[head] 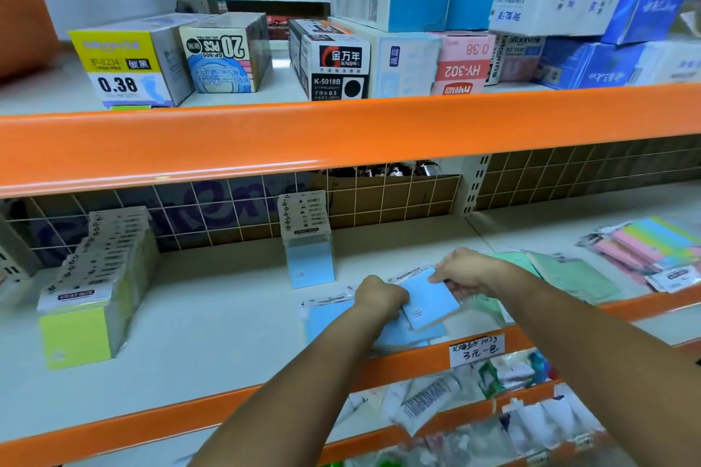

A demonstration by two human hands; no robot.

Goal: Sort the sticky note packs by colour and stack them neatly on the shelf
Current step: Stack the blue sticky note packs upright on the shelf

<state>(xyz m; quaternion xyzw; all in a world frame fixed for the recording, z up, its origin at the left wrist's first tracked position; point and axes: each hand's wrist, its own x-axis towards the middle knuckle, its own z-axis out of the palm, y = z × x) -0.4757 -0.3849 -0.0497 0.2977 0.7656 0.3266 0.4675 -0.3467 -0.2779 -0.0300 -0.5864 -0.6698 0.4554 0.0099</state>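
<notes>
Both hands hold one blue sticky note pack (430,299) just above the white shelf (212,315). My left hand (379,296) grips its near left edge, and my right hand (464,269) pinches its far right corner. Under it lie more loose blue packs (326,318) near the shelf's front edge. One blue pack (309,246) stands upright against the wire grid at the back. A long row of yellow-green packs (91,292) stands on the left. Green packs (569,273) lie flat to the right of my hands.
A bundle of multicoloured pastel packs (652,250) lies at the far right. The orange beam (341,133) of the upper shelf hangs overhead, with pen refill boxes (333,61) on it. Below the front rail, with its handwritten price tag (476,349), are bagged goods.
</notes>
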